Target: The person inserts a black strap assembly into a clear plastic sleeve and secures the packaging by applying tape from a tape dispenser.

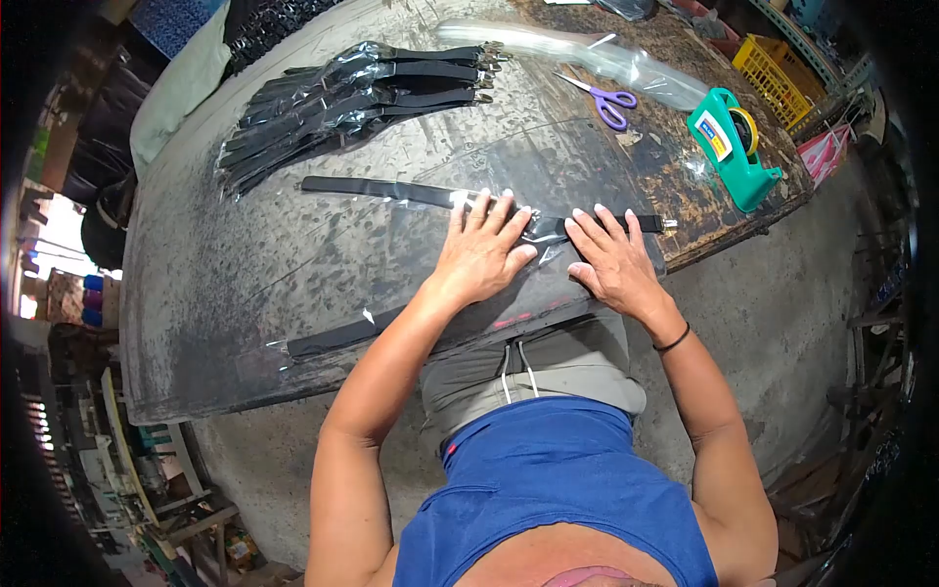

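A black strap (377, 189) in clear plastic lies across the table, with a metal clip at its right end. My left hand (481, 247) rests flat on its middle, fingers spread. To the right, my right hand (614, 256) lies on the same strap near the clip end, fingers also spread. Another black strap in clear plastic (337, 336) lies along the table's near edge, partly behind my left forearm. Beyond my hands, a pile of wrapped black straps (333, 103) has its metal clips pointing right.
On the worn table (215, 293) are purple-handled scissors (608, 102), a clear plastic roll or sleeve (587, 61) and a green tape dispenser (734, 152) at the right. A yellow crate (773, 80) stands past the far right corner. Shelving is at the lower left.
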Tool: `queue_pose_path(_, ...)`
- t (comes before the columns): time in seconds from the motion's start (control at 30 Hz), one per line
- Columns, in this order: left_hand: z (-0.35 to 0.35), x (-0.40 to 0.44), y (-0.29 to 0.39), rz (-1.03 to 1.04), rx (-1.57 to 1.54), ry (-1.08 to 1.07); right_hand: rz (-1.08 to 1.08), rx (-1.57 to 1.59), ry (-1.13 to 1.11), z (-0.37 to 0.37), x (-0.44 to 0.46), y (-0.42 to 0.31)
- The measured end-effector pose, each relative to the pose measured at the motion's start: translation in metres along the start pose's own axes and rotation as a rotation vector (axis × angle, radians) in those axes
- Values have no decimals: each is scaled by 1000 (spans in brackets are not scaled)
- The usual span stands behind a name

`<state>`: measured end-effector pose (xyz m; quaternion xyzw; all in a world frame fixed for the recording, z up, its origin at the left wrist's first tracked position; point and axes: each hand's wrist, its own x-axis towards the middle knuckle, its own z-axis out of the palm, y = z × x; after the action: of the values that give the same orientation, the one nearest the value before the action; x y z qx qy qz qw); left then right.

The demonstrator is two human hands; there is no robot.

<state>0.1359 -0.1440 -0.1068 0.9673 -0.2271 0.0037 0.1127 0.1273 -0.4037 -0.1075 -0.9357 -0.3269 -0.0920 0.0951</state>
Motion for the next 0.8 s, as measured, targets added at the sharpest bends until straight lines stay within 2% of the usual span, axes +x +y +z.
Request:
queue_pose_path(0.23,5,3,6,-11,6,74,25,42,36,-6,-5,-1)
queue_pose_path(0.27,8,3,6,35,18,190,24,36,-13,-6,-6,0)
queue_pose_path(0.3,6,5,7,36,18,187,22,30,-62,-5,-6,0)
queue_pose_path(0.37,-1,8,11,81,-97,257,10,18,-24,-4,-7,-1)
queue_pose_path(0.4,-3,11,15,128,-157,368,-6,3,16,-4,-6,-1)
queue_pose_path(0.8,4,23,23,120,-165,377,18,26,80,-1,-7,-3)
